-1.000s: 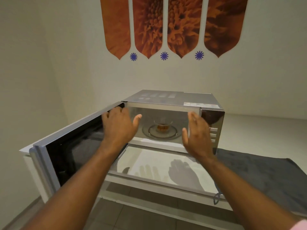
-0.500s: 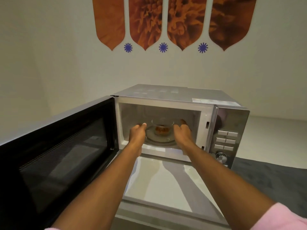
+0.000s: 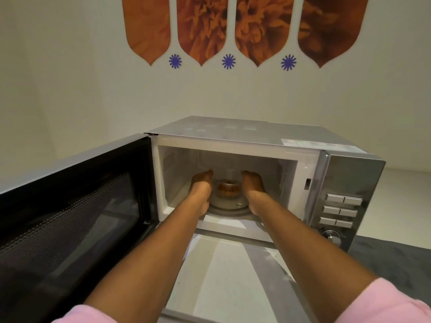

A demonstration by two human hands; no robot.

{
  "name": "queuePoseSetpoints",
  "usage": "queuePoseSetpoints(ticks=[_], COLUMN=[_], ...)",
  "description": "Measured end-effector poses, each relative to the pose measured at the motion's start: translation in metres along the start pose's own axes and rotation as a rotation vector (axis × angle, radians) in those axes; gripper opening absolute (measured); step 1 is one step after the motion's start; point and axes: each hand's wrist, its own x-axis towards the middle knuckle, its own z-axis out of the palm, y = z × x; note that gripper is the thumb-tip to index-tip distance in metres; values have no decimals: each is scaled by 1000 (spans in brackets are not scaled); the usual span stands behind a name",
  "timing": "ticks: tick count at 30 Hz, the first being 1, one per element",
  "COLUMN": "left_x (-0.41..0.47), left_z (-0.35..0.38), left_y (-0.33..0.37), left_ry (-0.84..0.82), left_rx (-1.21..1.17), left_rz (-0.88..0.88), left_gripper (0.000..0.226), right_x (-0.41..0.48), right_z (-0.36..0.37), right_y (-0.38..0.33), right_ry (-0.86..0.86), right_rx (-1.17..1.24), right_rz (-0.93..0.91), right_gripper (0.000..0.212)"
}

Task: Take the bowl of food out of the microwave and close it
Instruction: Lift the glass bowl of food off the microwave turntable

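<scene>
- Microwave (image 3: 256, 136) at the centre, on a white counter (image 3: 224, 276), door (image 3: 70, 206) swung wide toward 9 o'clock.
- Inside, at the middle of the cavity, a clear glass bowl (image 3: 228, 188) holding brown food, sitting on the round glass turntable (image 3: 229, 207).
- Both forearms reaching in from 6 o'clock, pink sleeves (image 3: 382, 301) at the bottom corners.
- Left hand (image 3: 201, 186) at the bowl's 9 o'clock, right hand (image 3: 253, 184) at its 3 o'clock, the bowl squarely between them.
- Palms facing inward toward the glass, fingers (image 3: 206, 174) curled forward past the bowl's sides toward 12 o'clock, thumbs low near the turntable.
- Cupped close on both sides, neither spread wide nor clenched; cannot tell whether skin presses the glass or stops just short, since the contact line hides behind the hands.
- Bowl upright, base apparently on the turntable, rim level with the knuckles.
- Control panel (image 3: 341, 210) at 3 o'clock of the cavity: three rows of paired silver buttons, with a round knob (image 3: 331, 236) below.
- Dark grey mat (image 3: 391, 259) under the microwave's right side, toward 4 o'clock.
- Orange petal-shaped wall decals (image 3: 245, 26) at 12 o'clock, small blue star marks (image 3: 228, 61) between their tips.
</scene>
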Motion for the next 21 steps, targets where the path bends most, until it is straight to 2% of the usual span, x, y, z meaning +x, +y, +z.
queuePoseSetpoints(ticks=[8, 14, 17, 21], left_x=[1, -25, -50, -88], left_z=[3, -2, -8, -16], left_y=[-4, 2, 5, 7], left_ry=[-82, -101, -126, -192], left_rx=[-37, -105, -119, -128], left_rz=[-11, -10, -10, -41], left_gripper=[45, 44, 37, 46], right_x=[-6, -30, -54, -94], right_z=[2, -8, -20, -36], right_y=[-5, -11, -15, -13], right_ry=[54, 88, 50, -6], right_rx=[77, 121, 131, 167], right_rz=[34, 158, 207, 128], right_gripper=[31, 35, 33, 25])
